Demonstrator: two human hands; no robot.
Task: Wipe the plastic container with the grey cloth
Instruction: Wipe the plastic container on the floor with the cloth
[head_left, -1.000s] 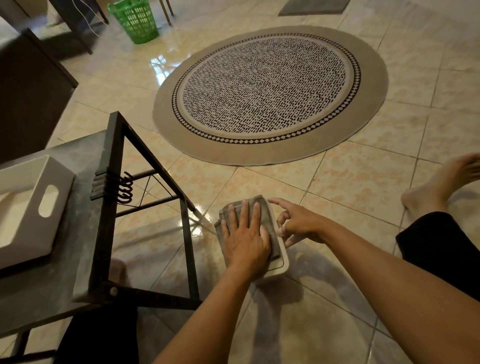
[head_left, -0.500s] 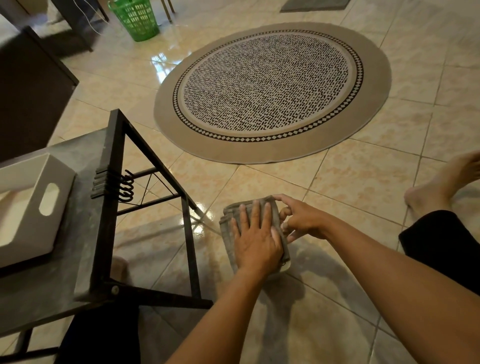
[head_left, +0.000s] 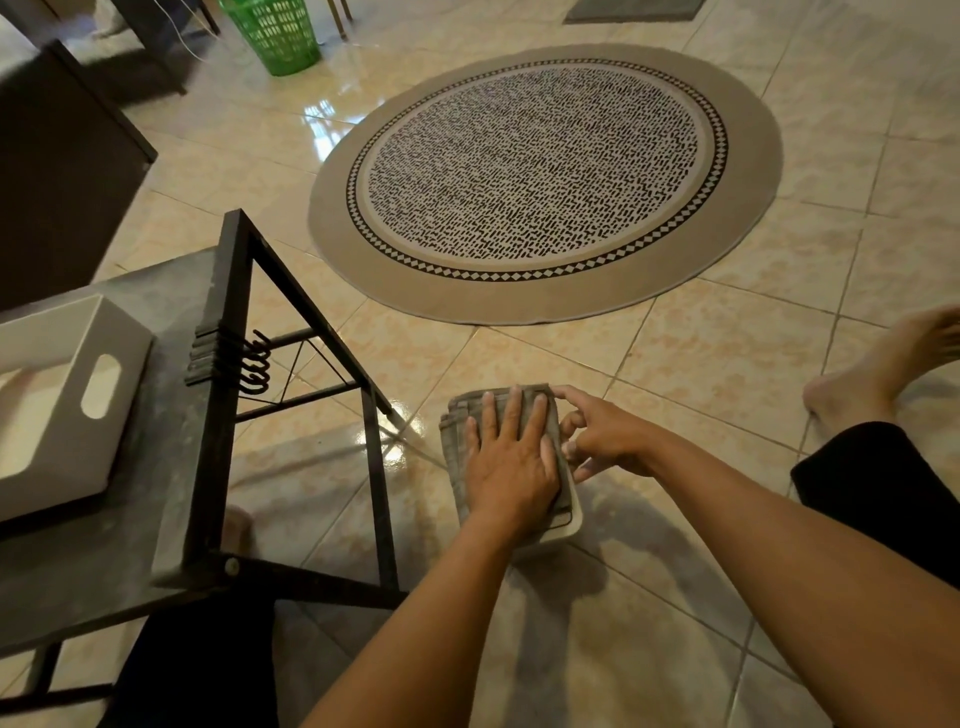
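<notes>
The plastic container (head_left: 569, 525) lies on the floor (head_left: 701, 374), near the person, with the cloth (head_left: 457, 415) spread on top of it. The left hand (head_left: 511, 462) presses flat on the cloth; the right hand (head_left: 605, 436) sits just beside it on the right, fingertips touching the container's right edge. Behind them, farther out on the floor, lies the round rug (head_left: 545, 182). To the left stands the surface (head_left: 171, 291), with a tray (head_left: 67, 395) resting on it and its frame (head_left: 223, 364) between the tray and the hands. A basket (head_left: 272, 31) stands far behind, left of the rug. A bare foot (head_left: 878, 369) rests on the floor at the right.
</notes>
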